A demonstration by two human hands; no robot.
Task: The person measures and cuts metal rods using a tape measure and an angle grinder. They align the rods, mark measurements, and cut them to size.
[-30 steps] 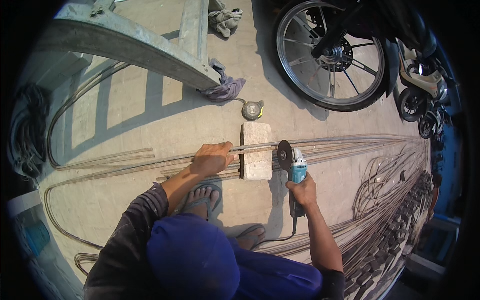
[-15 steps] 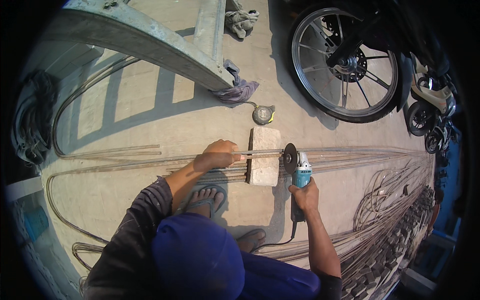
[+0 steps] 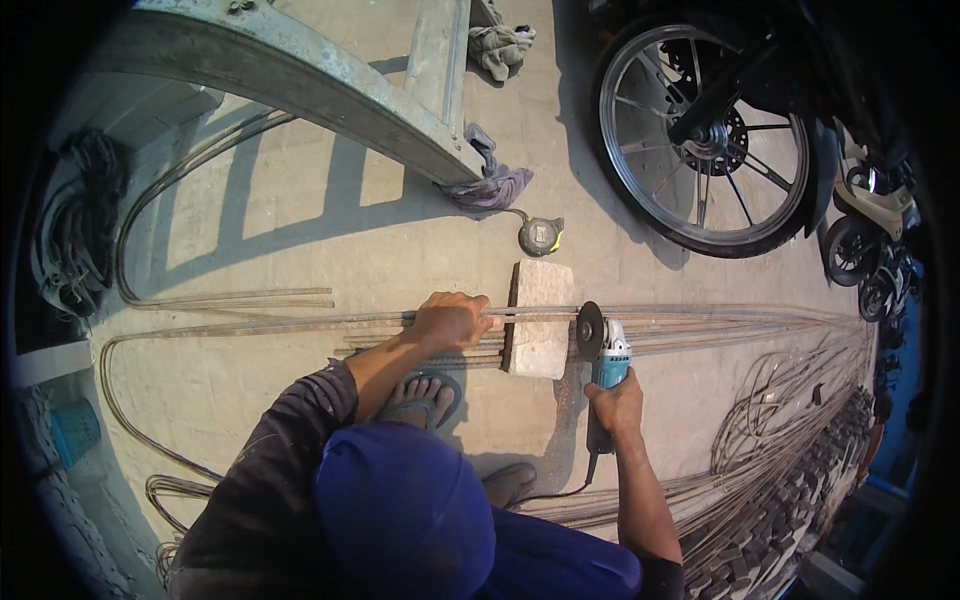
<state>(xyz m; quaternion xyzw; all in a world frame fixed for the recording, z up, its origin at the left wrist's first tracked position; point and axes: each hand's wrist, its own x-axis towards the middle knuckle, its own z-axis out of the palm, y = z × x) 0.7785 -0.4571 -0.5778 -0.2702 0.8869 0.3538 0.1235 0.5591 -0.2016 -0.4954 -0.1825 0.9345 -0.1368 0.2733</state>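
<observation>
My left hand (image 3: pixel 452 320) is closed around thin steel rods (image 3: pixel 385 318), just left of a pale stone block (image 3: pixel 541 320). The rods run across the block's top and on to the right. In my right hand (image 3: pixel 615 402) is a teal and black angle grinder (image 3: pixel 611 372), gripped by its body. Its dark cutting disc (image 3: pixel 590 330) stands on edge at the rods, just right of the block. Whether the disc is spinning or touching a rod, I cannot tell. A tape measure (image 3: pixel 540 236) lies beyond the block.
A metal frame (image 3: pixel 330 95) stands at the upper left, a purple rag (image 3: pixel 492 188) round its foot. A motorcycle wheel (image 3: pixel 706 140) is at the upper right. Long rods (image 3: pixel 690 495) and stacked dark blocks (image 3: pixel 750 545) lie lower right. The grinder's cord (image 3: pixel 560 493) passes my sandalled feet.
The whole view has shifted slightly, so things appear a little farther right and lower. Both hands, the grinder and the rods keep nearly the same places relative to the block.
</observation>
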